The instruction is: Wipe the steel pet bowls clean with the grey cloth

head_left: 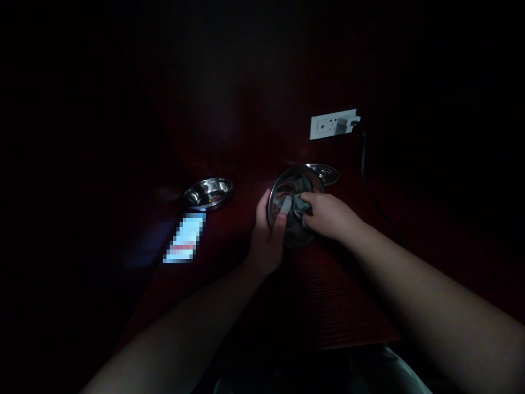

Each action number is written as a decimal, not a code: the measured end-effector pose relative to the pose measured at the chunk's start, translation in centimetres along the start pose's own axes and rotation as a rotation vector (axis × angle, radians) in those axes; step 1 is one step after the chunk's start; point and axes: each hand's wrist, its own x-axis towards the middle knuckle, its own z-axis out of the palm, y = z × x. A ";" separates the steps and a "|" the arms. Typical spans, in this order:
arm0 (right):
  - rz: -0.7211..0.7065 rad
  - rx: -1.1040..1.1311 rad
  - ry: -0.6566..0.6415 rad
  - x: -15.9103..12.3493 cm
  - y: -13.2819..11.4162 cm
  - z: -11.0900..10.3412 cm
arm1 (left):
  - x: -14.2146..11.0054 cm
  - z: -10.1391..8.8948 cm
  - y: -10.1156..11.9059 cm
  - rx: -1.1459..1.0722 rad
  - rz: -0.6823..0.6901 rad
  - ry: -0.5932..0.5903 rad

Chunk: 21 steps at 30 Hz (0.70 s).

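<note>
In the dim middle of the head view, a shiny metal bowl (pixel 296 239) is tilted so that its inside faces me. My left hand (pixel 266 243) grips its left rim, the thumb on the inner side and the fingers behind. Bunched in my right hand (pixel 330 214) is a dark grey cloth (pixel 301 204), pressed to the inside of the bowl. A pale grey patch shows by my left thumb; whether it is cloth or a reflection I cannot tell.
On the dark red table (pixel 344 306), another metal bowl (pixel 209 192) stands at the left, with a lit phone (pixel 184 238) in front of it. A round metal dish (pixel 327 174) lies behind the held bowl. A power socket (pixel 328 125) with a plug and black cord (pixel 363 158) is at the back right.
</note>
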 end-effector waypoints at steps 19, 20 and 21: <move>-0.477 0.690 -0.065 -1.3 -2.0 0.1 | -0.4 -0.3 0.0 0.054 0.060 -0.065; -0.486 0.698 -0.036 -1.3 -2.1 0.1 | -0.4 -0.3 0.0 0.054 0.065 -0.072; -0.490 0.700 -0.003 -1.3 -2.2 0.1 | -0.4 -0.4 0.0 0.055 0.069 -0.079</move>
